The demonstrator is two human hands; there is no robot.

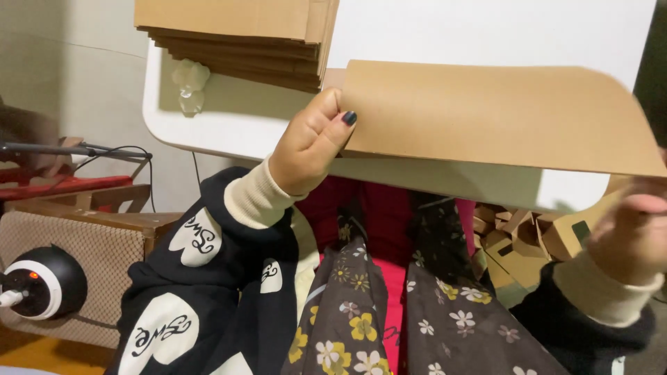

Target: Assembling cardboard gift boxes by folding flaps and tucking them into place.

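We are pinching a brown card sheet (500,114) with our left hand (309,149), thumb on top at its left edge. Our right hand (636,232) is gripping under its right corner, though the blur hides those fingers. The sheet is running long from left to right between our 2 hands, above the white table (229,125), just right of the card stack (236,38).

You are seated in a home packing workplace: stacked cardboard sheets (236,35) on a white counter (229,125), folded boxes (517,232) below.
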